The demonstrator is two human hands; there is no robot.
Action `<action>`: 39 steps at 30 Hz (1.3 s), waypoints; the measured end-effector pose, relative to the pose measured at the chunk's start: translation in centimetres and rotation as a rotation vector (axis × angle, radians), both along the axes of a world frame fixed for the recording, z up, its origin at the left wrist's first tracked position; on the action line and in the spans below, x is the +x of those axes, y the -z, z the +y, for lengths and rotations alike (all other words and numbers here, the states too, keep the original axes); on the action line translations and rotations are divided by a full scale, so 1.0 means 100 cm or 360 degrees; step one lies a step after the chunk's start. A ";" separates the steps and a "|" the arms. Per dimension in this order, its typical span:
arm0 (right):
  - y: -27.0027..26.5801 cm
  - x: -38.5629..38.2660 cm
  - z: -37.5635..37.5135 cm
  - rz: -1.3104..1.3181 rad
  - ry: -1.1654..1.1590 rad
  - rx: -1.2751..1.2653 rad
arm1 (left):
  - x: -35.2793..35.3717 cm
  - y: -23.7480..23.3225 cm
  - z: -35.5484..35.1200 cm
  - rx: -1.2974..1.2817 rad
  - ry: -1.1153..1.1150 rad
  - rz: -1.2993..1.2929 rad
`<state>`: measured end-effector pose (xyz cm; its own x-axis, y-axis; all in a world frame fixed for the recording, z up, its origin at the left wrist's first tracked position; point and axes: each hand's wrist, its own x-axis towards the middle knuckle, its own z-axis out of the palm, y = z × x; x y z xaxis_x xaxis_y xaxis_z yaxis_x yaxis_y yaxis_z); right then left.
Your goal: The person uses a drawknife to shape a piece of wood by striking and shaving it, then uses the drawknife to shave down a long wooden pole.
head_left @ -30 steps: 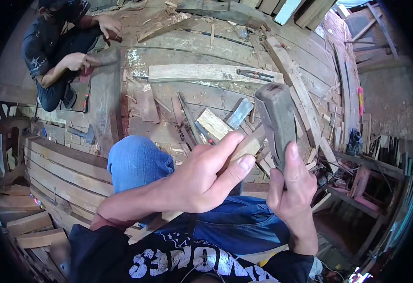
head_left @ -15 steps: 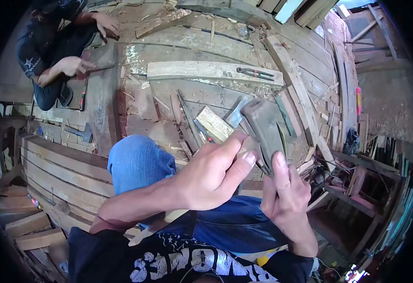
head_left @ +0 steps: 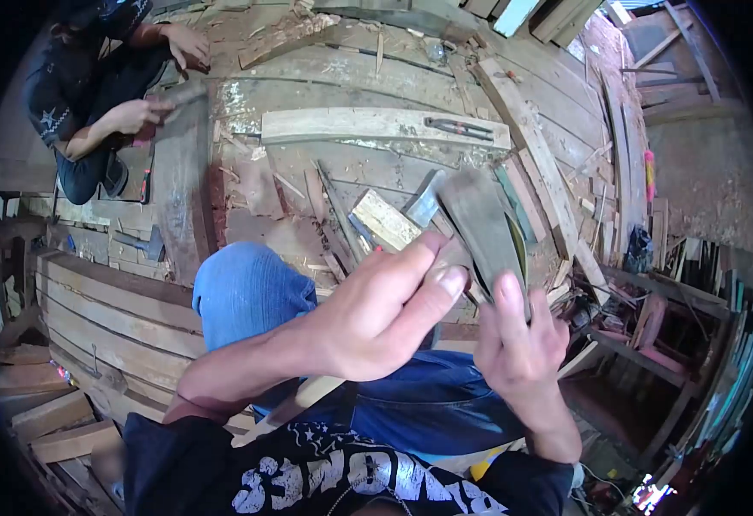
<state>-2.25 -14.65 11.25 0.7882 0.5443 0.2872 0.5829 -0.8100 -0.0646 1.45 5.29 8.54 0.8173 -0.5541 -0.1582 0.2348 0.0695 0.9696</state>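
My left hand is closed, with thumb and forefinger pinching a small flat brown-grey piece. It lies against the near side of a dark grey, worn, folded band with a rounded top and a yellowish strip along its right edge. My right hand has its fingers closed about the lower end of this band, thumb tip up. Both hands are in front of my chest, above my blue jeans. Just beyond them a rough wood block and a bluish metal blade lie on the floor.
A pale plank carries pliers. A long board slants at the right. To the far left another person crouches, holding a tool over a dark beam. A hammer lies near a slatted bench.
The folded band has tilted and shifted slightly in my hands, and my right fingers have loosened a little and spread. The other person's tool hand has moved slightly.
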 end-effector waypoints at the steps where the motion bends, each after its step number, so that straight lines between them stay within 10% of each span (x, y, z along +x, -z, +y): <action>1: 0.005 -0.001 -0.005 -0.0043 -0.0023 0.0141 | 0.001 -0.001 0.002 -0.0114 -0.0006 0.0038; 39: 0.003 0.009 0.004 -0.0082 0.0132 0.0302 | -0.008 -0.021 0.008 -0.0459 0.0150 0.0735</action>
